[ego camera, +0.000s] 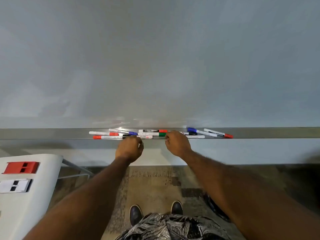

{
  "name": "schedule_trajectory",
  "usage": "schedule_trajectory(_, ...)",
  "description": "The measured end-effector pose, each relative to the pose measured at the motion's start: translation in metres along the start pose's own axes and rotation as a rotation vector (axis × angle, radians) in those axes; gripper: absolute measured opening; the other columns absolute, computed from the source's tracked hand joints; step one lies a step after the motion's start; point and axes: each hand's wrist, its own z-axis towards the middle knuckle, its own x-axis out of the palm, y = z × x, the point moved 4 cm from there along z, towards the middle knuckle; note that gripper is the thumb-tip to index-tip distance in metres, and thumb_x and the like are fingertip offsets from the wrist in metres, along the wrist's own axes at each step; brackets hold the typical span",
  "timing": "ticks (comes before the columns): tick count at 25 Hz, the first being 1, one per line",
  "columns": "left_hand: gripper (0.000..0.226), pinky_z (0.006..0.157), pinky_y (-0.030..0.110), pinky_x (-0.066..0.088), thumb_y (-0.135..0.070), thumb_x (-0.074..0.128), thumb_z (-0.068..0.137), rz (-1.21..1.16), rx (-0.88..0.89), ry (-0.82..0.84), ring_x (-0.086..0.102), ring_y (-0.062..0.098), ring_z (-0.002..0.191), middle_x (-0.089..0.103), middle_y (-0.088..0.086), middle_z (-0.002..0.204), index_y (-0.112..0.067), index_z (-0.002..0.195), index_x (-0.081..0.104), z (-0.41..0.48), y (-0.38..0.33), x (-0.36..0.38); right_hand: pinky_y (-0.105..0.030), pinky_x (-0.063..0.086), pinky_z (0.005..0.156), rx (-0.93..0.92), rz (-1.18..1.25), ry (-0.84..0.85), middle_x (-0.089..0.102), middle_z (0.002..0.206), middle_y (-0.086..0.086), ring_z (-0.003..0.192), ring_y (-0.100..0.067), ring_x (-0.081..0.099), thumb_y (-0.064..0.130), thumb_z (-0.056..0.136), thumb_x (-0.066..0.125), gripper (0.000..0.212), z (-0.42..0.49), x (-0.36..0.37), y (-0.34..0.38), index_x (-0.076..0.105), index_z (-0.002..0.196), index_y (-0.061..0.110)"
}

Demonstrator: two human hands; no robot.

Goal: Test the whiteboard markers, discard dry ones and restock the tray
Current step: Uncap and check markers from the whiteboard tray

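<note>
Several markers lie jumbled in the grey tray (52, 134) under the whiteboard (155, 58), with red, blue, green and black caps. My left hand (129, 148) reaches over the tray's front edge, fingers curled down around a black-capped marker (146, 137) at the front. My right hand (177, 143) is curled at the cap end of the green marker (161, 134), fingertips pinching it. A red-capped marker (152, 130) lies behind it. More markers sit to the right, among them a blue one (200, 132) and a red one (219, 133); others lie left of my left hand.
A white table (26, 196) stands at the lower left with a red eraser-like block (20, 167) and a white one (15, 185) on it. Carpeted floor and my shoes (136, 214) are below. A dark cable or bag (213, 207) lies on the floor at the right.
</note>
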Motion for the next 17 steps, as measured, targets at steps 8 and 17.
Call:
schedule_trajectory(8,0.037,0.098,0.039,0.045,-0.035,0.058,0.092,0.048,0.118,-0.063,0.054,0.024,0.117,0.057,0.003,0.131,-0.018,0.125,0.061,0.027,0.028,-0.004,-0.036,0.050,0.079,-0.115,-0.230,0.132,0.062,0.107,-0.006,0.098,-0.028,0.061,0.014,0.093,0.058,0.021,0.048,0.007,0.023,0.070,0.110,0.016)
schedule_trajectory(17,0.054,0.114,0.043,0.031,-0.053,0.045,0.096,0.126,0.253,-0.082,0.040,0.027,0.136,0.045,0.007,0.146,-0.020,0.138,0.045,0.036,0.040,0.000,-0.036,0.052,0.082,-0.155,-0.361,0.160,0.066,0.109,-0.008,0.098,-0.028,0.065,0.016,0.091,0.062,0.023,0.066,0.017,0.028,0.067,0.112,0.011)
